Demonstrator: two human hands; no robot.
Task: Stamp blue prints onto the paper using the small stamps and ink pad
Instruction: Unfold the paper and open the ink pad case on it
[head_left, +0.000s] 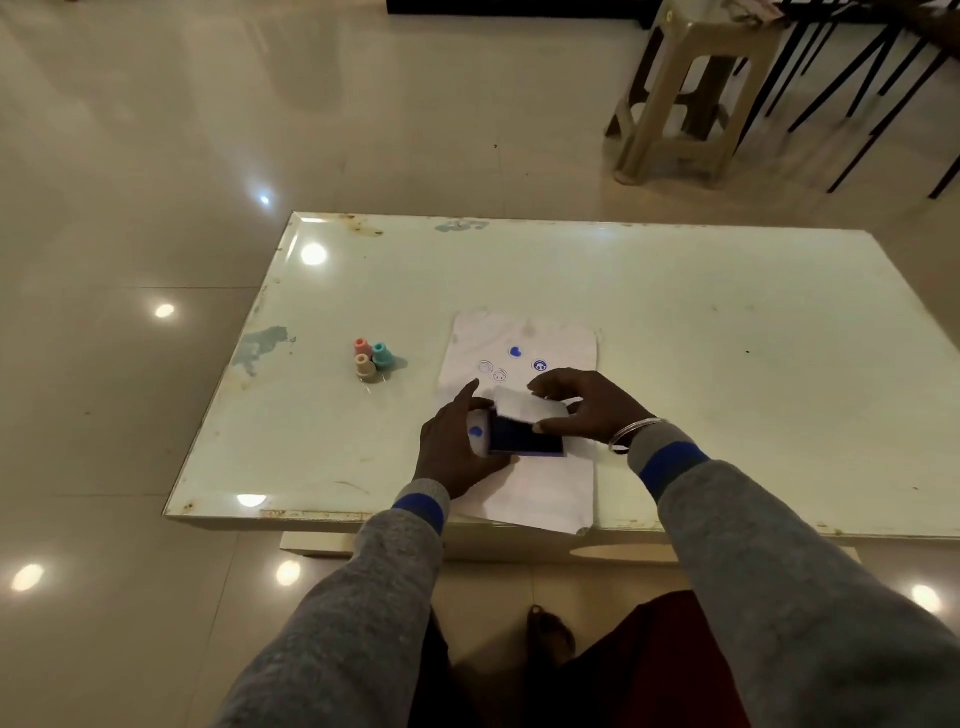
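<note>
A white paper (540, 332) lies on the table with a blue heart print (515, 352), a blue round print (540, 365) and two faint ring prints (492, 370). The dark blue ink pad (524, 441) sits open on the paper's middle, and its pale lid (530, 409) looks blurred behind it. My left hand (457, 457) is at the pad's left end, holding a small pale stamp (476, 431) whose blue heart face points toward me. My right hand (592, 410) grips the pad from the right, thumb on its near edge and fingers over the lid.
Three small stamps, pink (361, 345), teal (382, 355) and beige (365, 366), stand together left of the paper. The glossy white table (727, 322) has a worn near edge. A plastic stool (691, 93) and dark chair legs stand on the floor beyond.
</note>
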